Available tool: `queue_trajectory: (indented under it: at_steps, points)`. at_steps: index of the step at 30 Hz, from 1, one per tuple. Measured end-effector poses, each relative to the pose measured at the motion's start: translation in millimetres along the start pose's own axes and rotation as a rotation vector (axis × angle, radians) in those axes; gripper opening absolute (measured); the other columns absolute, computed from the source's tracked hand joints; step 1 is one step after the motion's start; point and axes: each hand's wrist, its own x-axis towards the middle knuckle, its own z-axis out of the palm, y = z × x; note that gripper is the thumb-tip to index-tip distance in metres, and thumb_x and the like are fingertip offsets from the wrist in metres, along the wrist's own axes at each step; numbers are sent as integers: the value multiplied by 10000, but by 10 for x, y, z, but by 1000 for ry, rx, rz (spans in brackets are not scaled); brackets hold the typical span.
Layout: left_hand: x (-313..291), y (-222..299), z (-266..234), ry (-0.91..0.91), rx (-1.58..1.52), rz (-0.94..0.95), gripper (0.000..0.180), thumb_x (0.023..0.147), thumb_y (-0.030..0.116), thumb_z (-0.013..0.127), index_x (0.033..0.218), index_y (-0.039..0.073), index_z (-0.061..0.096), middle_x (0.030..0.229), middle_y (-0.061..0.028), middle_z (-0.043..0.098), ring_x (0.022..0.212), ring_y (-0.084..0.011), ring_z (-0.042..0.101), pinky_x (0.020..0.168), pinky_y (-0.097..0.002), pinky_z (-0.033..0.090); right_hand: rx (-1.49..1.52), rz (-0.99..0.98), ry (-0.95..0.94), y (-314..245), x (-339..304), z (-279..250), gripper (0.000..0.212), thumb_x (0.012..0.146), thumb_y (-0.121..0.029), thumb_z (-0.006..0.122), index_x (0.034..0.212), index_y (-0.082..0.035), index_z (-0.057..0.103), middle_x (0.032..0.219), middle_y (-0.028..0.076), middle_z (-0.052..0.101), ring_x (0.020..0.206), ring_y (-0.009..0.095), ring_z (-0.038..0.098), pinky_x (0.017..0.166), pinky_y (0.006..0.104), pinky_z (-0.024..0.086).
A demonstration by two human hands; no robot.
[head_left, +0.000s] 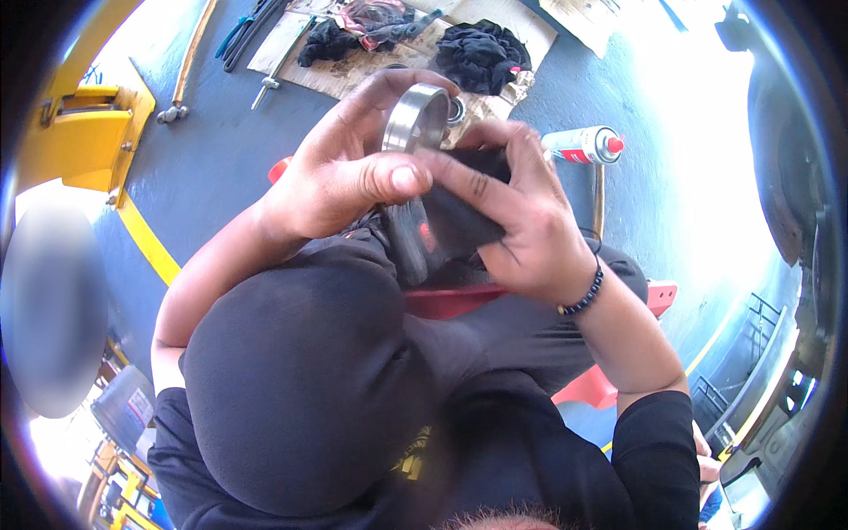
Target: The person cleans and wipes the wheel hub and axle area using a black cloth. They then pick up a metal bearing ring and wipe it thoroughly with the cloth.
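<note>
My left hand grips a shiny metal bearing race, a wide steel ring held on edge between the thumb and the curled fingers. Close against its right side is my right hand, with a dark beaded bracelet at the wrist. Its index finger reaches to the lower rim of the ring. A dark, cloth-like piece lies under and between the right fingers; blur keeps its kind unclear. Below the hands a dark shoe shows in part.
Dark rags lie on a stained cardboard sheet. A spray can with a red nozzle is at the right, a hammer and a T-handle tool at the left. A yellow steel frame stands far left; red plastic shows below.
</note>
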Motion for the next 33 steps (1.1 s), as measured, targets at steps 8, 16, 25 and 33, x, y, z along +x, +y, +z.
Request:
queue_trajectory:
  at_steps: [8, 16, 25, 33]
  points:
    - [4, 6, -30, -58, 25, -73, 856, 875, 517, 743, 1479, 28, 382, 1324, -103, 544, 1047, -146, 598, 787, -262, 514, -379, -161, 36, 96, 2, -127, 572, 704, -149, 737, 1271, -228, 718, 1170, 73, 535, 1123, 266, 513, 959, 422, 341]
    - [32, -46, 74, 71, -26, -168, 472, 980, 495, 631, 1162, 61, 595, 732, 19, 484, 551, -44, 378, 488, -233, 290, -430, -179, -49, 103, -40, -151, 567, 754, -123, 693, 1301, -272, 699, 1186, 34, 531, 1105, 223, 492, 953, 413, 328]
    - [63, -32, 31, 36, -192, -327, 444, 1019, 520, 533, 1094, 86, 592, 741, 11, 531, 480, -45, 358, 433, -220, 260, -631, -283, 10, 180, 48, -176, 467, 778, -174, 723, 1236, -264, 736, 1195, 16, 557, 1136, 197, 488, 982, 411, 306]
    - [102, 64, -10, 3, -266, -569, 497, 986, 566, 543, 926, 74, 586, 591, 13, 494, 387, -53, 349, 365, -215, 228, -832, -598, 121, 317, 289, -298, 419, 749, -196, 759, 1164, -254, 785, 1203, 23, 547, 1131, 206, 482, 949, 374, 360]
